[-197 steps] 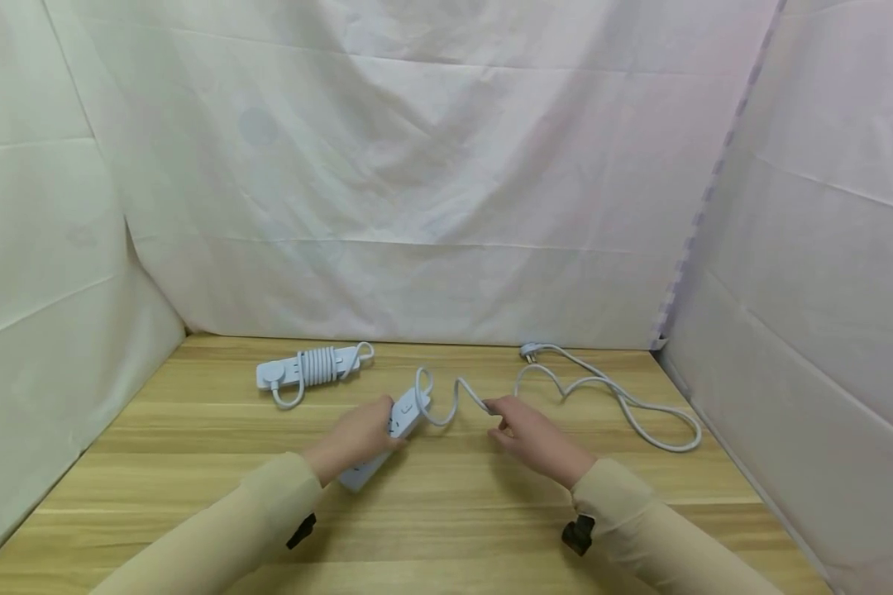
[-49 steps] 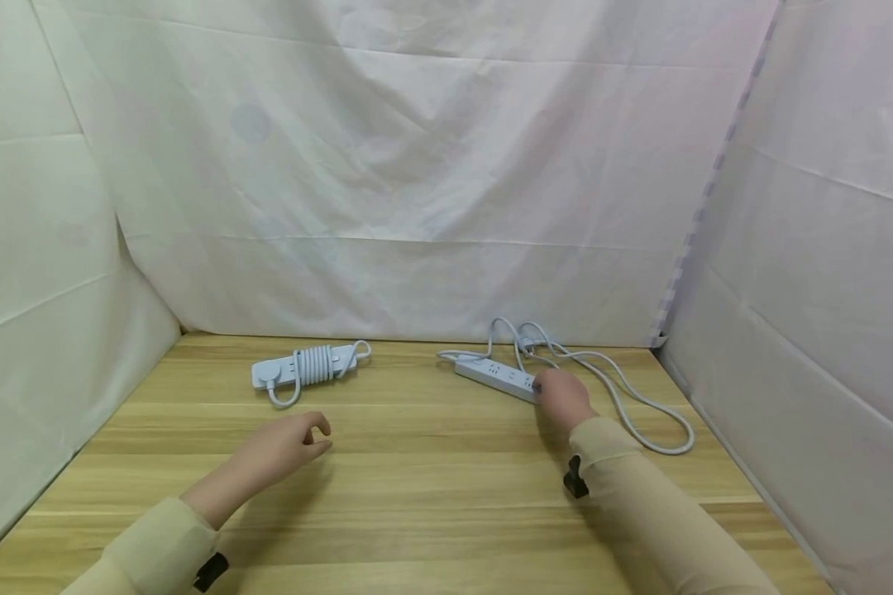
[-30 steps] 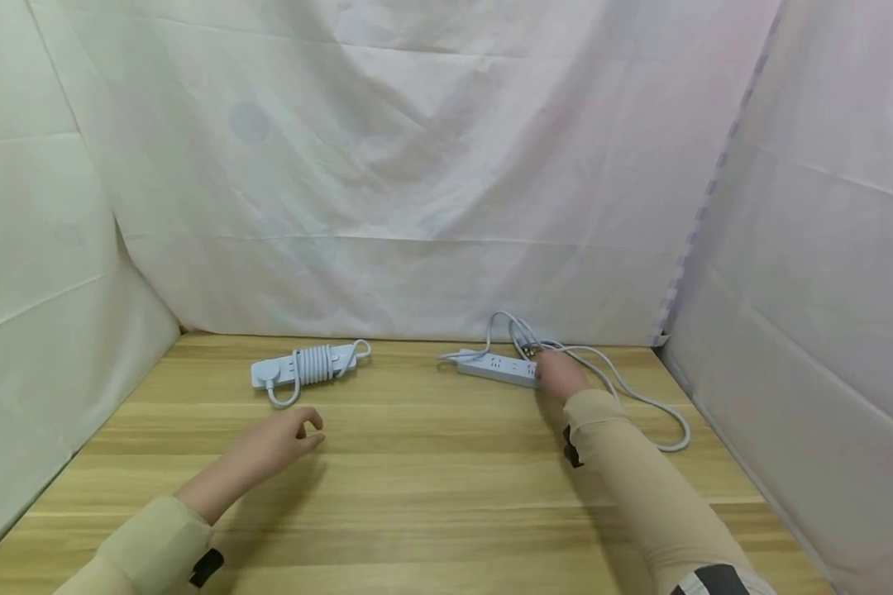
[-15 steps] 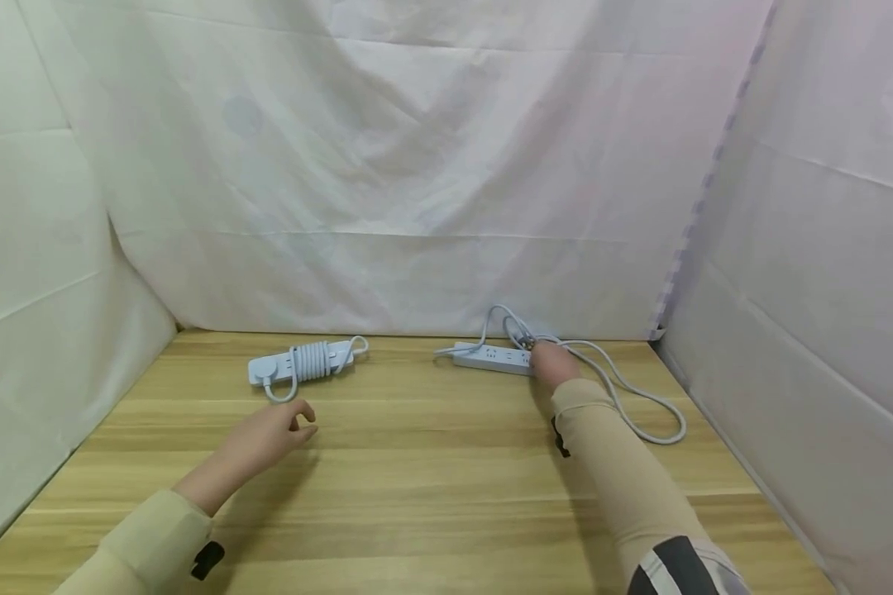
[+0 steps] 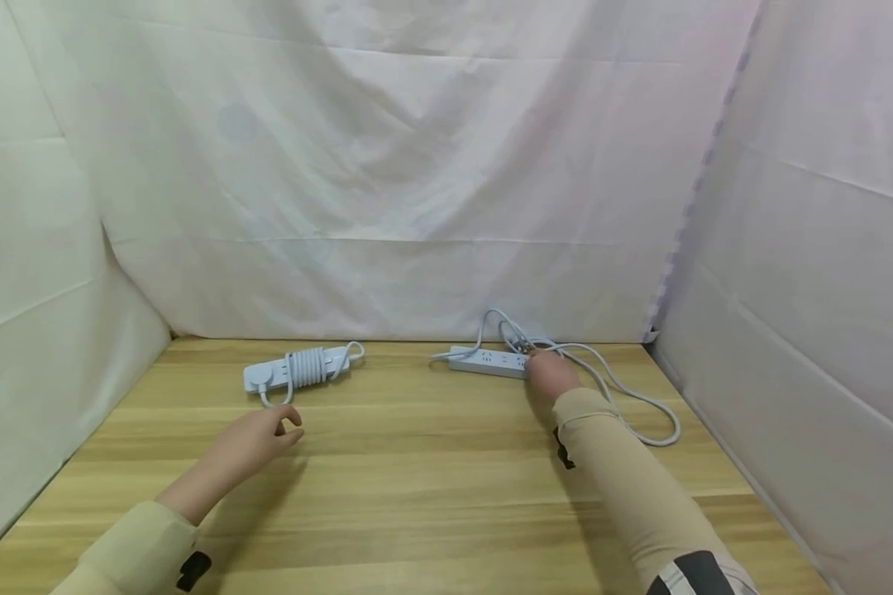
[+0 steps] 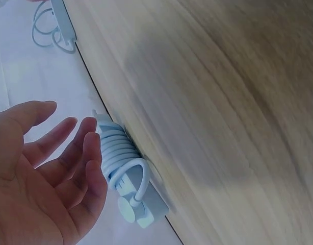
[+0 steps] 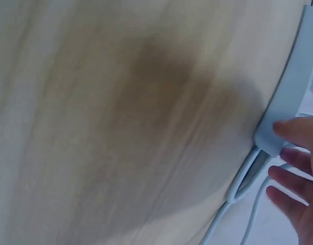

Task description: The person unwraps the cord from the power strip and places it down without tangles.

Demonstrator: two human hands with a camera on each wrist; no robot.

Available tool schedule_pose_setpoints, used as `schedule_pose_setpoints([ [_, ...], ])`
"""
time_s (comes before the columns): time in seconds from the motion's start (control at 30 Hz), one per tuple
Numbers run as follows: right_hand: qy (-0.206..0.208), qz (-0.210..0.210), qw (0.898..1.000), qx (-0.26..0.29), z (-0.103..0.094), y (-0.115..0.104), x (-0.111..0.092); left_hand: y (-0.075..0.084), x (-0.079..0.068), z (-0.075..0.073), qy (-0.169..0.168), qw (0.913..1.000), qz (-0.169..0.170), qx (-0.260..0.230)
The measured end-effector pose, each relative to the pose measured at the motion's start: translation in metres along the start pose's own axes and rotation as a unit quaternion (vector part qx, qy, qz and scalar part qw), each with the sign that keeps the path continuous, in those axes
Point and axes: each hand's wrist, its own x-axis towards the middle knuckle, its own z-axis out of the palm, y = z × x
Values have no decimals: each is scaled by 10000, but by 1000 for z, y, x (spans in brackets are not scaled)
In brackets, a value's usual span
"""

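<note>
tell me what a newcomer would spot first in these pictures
Probably the power strip at the back left of the table, with its wound cord coiled tightly round it. By contrast, the second strip lies at the back, right of centre, its loose cord looping out to the right and the right hand at its right end. The left hand, fingers relaxed, holds nothing in front of the first one.

Left power strip (image 5: 301,368) on the table (image 5: 417,471), left hand (image 5: 249,442) in front, right hand (image 5: 553,374) on right power strip (image 5: 491,362), cord (image 5: 651,400) to the right, cloth (image 5: 417,207) behind.
</note>
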Motion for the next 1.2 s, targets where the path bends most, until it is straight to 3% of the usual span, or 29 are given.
schedule_pose_setpoints([
  [0.27,-287,320,9988,251,-17,-7,0,-3,1,-10,334,9994,43,54],
  [0.77,157,-504,9978,409,-30,-54,-11,-29,16,-22,1372,9904,45,156],
  [1.2,122,-971,9937,553,-38,-102,-19,-52,39,-25,1556,9872,24,359],
])
